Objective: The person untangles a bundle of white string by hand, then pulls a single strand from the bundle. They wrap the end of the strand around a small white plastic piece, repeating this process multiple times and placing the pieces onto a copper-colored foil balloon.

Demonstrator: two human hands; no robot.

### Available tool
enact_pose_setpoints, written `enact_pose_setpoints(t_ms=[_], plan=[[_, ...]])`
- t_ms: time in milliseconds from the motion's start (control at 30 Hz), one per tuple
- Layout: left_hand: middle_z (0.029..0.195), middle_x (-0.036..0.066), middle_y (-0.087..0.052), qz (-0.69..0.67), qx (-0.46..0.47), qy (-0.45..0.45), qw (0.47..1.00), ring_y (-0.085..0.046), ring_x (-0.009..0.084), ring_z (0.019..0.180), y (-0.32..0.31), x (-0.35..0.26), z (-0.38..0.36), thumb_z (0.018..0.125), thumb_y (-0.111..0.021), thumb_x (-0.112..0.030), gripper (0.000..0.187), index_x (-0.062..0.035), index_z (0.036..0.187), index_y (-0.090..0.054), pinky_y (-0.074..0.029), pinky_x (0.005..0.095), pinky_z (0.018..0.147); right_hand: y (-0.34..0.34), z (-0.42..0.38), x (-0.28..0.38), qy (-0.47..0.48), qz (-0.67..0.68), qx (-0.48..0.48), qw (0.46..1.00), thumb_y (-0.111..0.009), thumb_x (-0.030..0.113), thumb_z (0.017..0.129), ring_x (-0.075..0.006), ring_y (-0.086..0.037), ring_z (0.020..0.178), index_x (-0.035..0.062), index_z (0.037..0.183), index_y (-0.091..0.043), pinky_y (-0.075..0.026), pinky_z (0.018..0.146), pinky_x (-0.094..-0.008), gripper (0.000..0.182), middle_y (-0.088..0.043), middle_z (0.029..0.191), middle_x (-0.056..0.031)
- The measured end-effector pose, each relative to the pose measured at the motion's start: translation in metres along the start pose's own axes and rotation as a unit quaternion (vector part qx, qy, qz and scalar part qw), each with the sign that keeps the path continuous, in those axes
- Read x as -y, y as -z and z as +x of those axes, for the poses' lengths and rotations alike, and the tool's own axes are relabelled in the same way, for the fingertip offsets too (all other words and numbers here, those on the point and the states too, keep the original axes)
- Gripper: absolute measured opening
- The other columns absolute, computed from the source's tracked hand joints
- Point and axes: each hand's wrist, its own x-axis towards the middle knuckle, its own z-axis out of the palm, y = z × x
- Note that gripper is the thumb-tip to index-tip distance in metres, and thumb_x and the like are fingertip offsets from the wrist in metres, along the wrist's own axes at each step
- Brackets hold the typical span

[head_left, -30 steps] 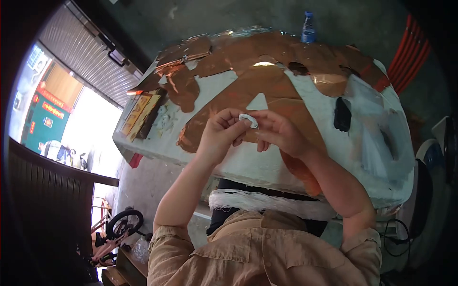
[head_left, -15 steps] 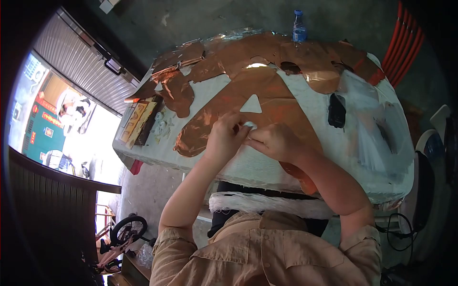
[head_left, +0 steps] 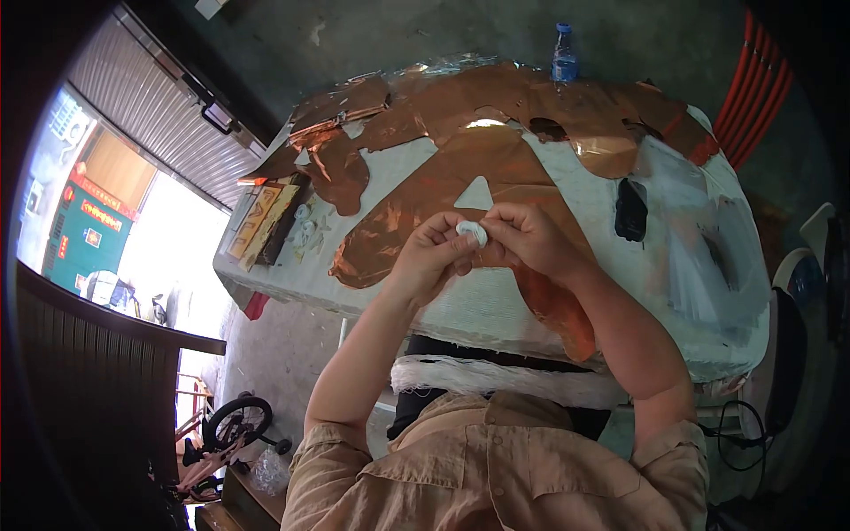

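A small white ring-like roll is pinched between my two hands above the front half of the table. My left hand grips its left side, thumb against the face and fingers curled behind. At its right edge, the thumb and fingertips of my right hand are pressed together. Beneath both hands spreads a crinkled copper-coloured foil sheet with cut-out openings, one of them triangular just beyond my fingers. One strip of the foil runs down past my right wrist to the front edge.
A white-covered table carries more foil at the back. A blue-capped bottle stands at the far edge. To the right lie a black wrapped item and clear plastic sheeting; a worn box sits left. White strands lie across my lap.
My hands have turned and opened up around the white roll, so more of its round face shows. The view has shifted slightly, and a blurred shape in the doorway is gone.
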Motion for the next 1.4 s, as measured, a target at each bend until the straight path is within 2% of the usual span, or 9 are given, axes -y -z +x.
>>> enact_pose_setpoints(t_ms=[100, 167, 367, 467, 533, 633, 833, 1133, 1400], plan=[[0.076, 0.002, -0.057, -0.049, -0.036, -0.032, 0.998, -0.049, 0.0069, 0.059, 0.0, 0.004, 0.005, 0.081, -0.059, -0.005, 0.009, -0.0061, 0.088, -0.053, -0.038, 0.0195, 0.051, -0.002, 0.002, -0.015, -0.019, 0.003, -0.006, 1.0, -0.052, 0.014, 0.086, -0.0051, -0.049, 0.056, -0.0004, 0.074, -0.056, -0.039, 0.051, -0.0212, 0.02, -0.053, 0.061, -0.0008], [0.075, 0.002, -0.056, -0.04, -0.067, -0.049, 0.996, -0.049, 0.0065, 0.059, -0.002, 0.007, 0.006, 0.081, -0.06, -0.006, 0.009, -0.0062, 0.087, -0.053, -0.037, 0.0188, 0.05, -0.006, 0.001, -0.02, 0.049, -0.177, -0.032, 0.983, -0.054, 0.017, 0.085, -0.0114, -0.055, 0.055, 0.0014, 0.077, -0.057, -0.042, 0.051, -0.0267, 0.018, -0.056, 0.06, -0.0058], [0.072, 0.002, -0.056, 0.232, -0.174, -0.117, 0.95, -0.053, 0.0074, 0.062, -0.011, 0.011, 0.005, 0.08, -0.061, -0.005, 0.006, -0.0026, 0.083, -0.056, -0.044, 0.0219, 0.054, -0.013, -0.006, -0.016, 0.141, -0.437, -0.024, 0.888, -0.056, 0.023, 0.08, -0.0297, -0.058, 0.06, 0.0054, 0.073, -0.057, -0.044, 0.053, -0.0388, 0.019, -0.058, 0.065, -0.0128], [0.072, 0.002, -0.056, 0.311, -0.187, -0.123, 0.924, -0.054, 0.0077, 0.064, -0.007, 0.015, 0.004, 0.078, -0.061, -0.002, 0.007, 0.0, 0.084, -0.057, -0.046, 0.0233, 0.057, -0.009, -0.006, -0.018, 0.166, -0.487, -0.021, 0.857, -0.057, 0.022, 0.078, -0.03, -0.058, 0.059, 0.0066, 0.07, -0.057, -0.044, 0.051, -0.0399, 0.017, -0.058, 0.064, -0.0121], [0.068, 0.004, -0.053, 0.494, -0.166, -0.249, 0.817, -0.048, 0.0087, 0.058, -0.004, 0.012, 0.001, 0.073, -0.061, 0.0, 0.008, 0.0011, 0.081, -0.059, -0.042, 0.0243, 0.053, -0.007, -0.005, -0.016, 0.185, -0.481, -0.033, 0.856, -0.057, 0.021, 0.077, -0.0299, -0.057, 0.058, 0.0068, 0.07, -0.056, -0.044, 0.051, -0.0395, 0.016, -0.057, 0.063, -0.0117], [0.066, 0.006, -0.05, 0.505, -0.119, -0.217, 0.827, -0.048, 0.0094, 0.058, 0.001, 0.011, -0.003, 0.073, -0.06, 0.0, 0.01, 0.0011, 0.083, -0.059, -0.041, 0.0254, 0.054, -0.004, -0.003, -0.009, 0.205, -0.47, -0.046, 0.857, -0.058, 0.017, 0.076, -0.0289, -0.057, 0.057, 0.0051, 0.069, -0.056, -0.044, 0.05, -0.0369, 0.014, -0.057, 0.062, -0.0112], [0.076, 0.003, -0.058, 0.336, -0.02, 0.006, 0.942, -0.053, 0.0087, 0.064, 0.008, 0.008, -0.011, 0.081, -0.058, -0.005, 0.012, 0.0001, 0.092, -0.057, -0.042, 0.0214, 0.057, 0.0, -0.003, -0.005, 0.164, -0.403, -0.053, 0.899, -0.058, 0.012, 0.078, -0.0184, -0.055, 0.052, 0.0019, 0.072, -0.057, -0.04, 0.048, -0.0292, 0.011, -0.055, 0.058, -0.008], [0.078, 0.004, -0.057, -0.009, 0.001, -0.054, 0.998, -0.054, 0.0094, 0.067, 0.009, 0.018, -0.007, 0.082, -0.057, -0.005, 0.015, -0.0013, 0.096, -0.053, -0.043, 0.0217, 0.059, 0.001, 0.001, -0.012, 0.019, -0.103, 0.021, 0.994, -0.049, 0.015, 0.087, -0.0055, -0.044, 0.05, 0.0021, 0.072, -0.054, -0.034, 0.047, -0.0214, 0.02, -0.05, 0.056, 0.0004], [0.079, 0.005, -0.058, 0.004, -0.05, -0.054, 0.997, -0.054, 0.0102, 0.069, -0.001, 0.02, -0.005, 0.083, -0.056, -0.005, 0.018, -0.0007, 0.101, -0.054, -0.043, 0.0225, 0.058, 0.003, 0.001, -0.013, -0.051, -0.029, 0.057, 0.997, -0.043, 0.017, 0.09, -0.0038, -0.039, 0.046, 0.0029, 0.069, -0.051, -0.031, 0.042, -0.0203, 0.027, -0.046, 0.055, 0.001]])
